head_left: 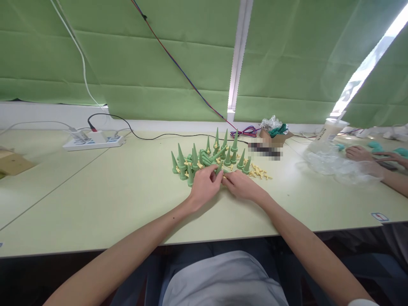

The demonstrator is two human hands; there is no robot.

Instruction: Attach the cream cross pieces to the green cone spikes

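Note:
My left hand (205,183) is closed around a small green cone-shaped piece (219,168), its pointed tip showing above the fingers. Right beside it, my right hand (239,184) pinches what looks like a small yellow piece (224,177) against the cone; the fingers mostly hide it. Just beyond both hands, several green cones (179,156) stand upright on flared bases, some with yellow bits at their bases. More green pieces (207,157) lie on their sides among them. Loose yellow pieces (259,171) are scattered to the right of my right hand.
A white power strip (94,142) with plugs stands at the back left, near a cardboard box (14,161). At the back right are coiled wires (247,132), a brown carton (285,138) and a cup (330,131) beside plastic bags (331,159). Another person's hand (359,153) rests farther right.

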